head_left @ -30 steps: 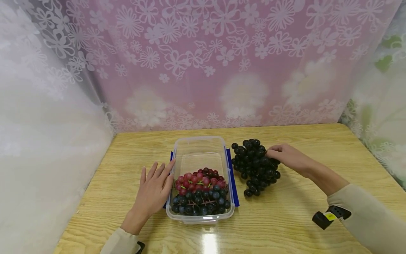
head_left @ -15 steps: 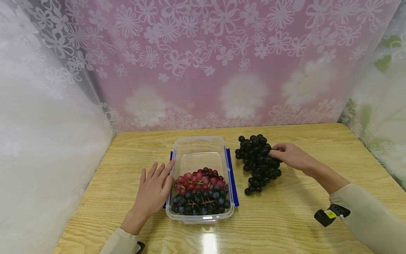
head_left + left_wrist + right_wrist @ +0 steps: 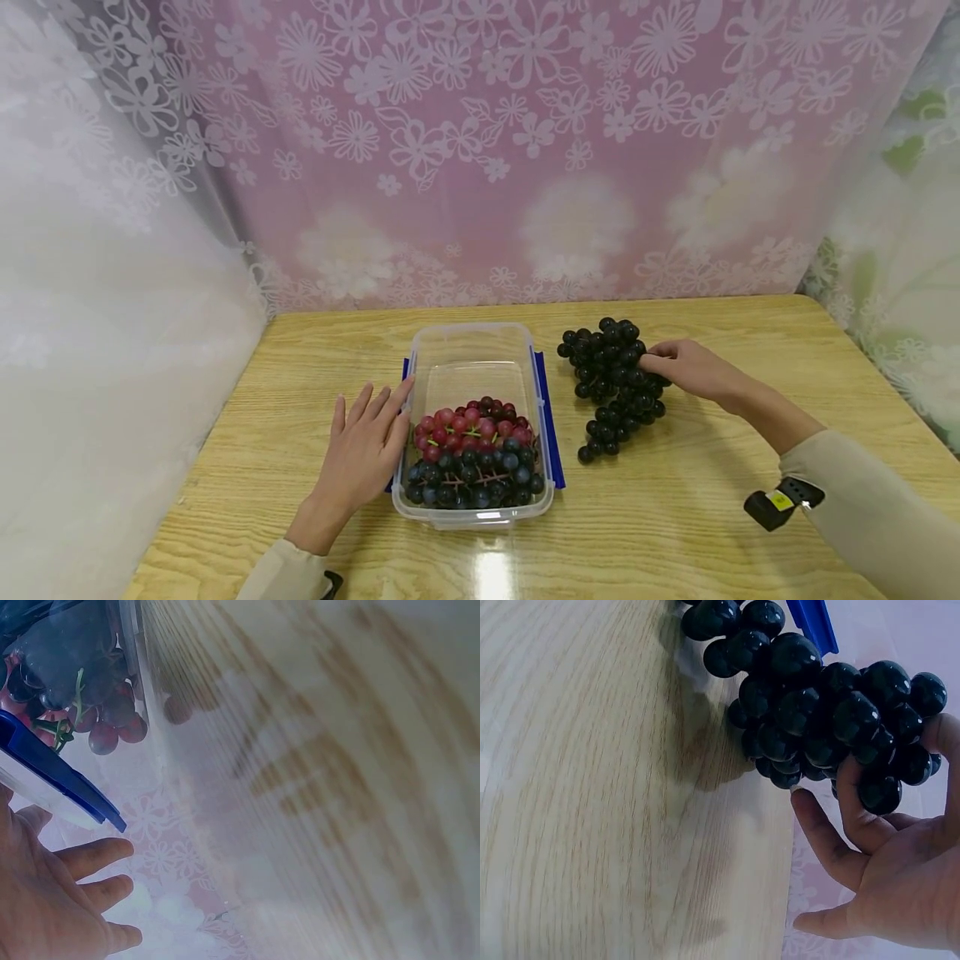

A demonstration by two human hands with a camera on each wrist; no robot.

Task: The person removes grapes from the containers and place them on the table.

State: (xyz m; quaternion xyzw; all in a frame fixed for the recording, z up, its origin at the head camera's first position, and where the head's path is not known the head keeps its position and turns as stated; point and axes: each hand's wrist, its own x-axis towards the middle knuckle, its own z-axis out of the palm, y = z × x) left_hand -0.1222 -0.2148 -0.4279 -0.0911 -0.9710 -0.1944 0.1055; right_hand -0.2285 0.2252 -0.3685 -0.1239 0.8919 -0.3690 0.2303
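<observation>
My right hand [image 3: 697, 372] grips a large bunch of black grapes [image 3: 611, 358] by its right side, fingers and thumb curled on the berries. In the right wrist view the same bunch hangs over the table. My left hand [image 3: 365, 450] lies with straight, spread fingers against the left wall of a clear plastic box [image 3: 480, 329]. Inside the box's near half sit dark blue-black grapes [image 3: 472, 479], with red grapes [image 3: 457, 425] behind them and darker red grapes [image 3: 501, 408] farther back. The left wrist view shows the left hand beside a blue latch flap [image 3: 64, 769].
Blue latch flaps [image 3: 551, 425] stand out from both long sides of the box. The box rests on a wood-grain table [image 3: 712, 508]. A pink floral curtain [image 3: 480, 208] hangs along the table's back edge. Pale cloth [image 3: 112, 333] hangs at the left.
The black grapes and my right hand have shifted slightly to the right, away from the box, and the bunch has turned a little. My left hand and the box have stayed put.
</observation>
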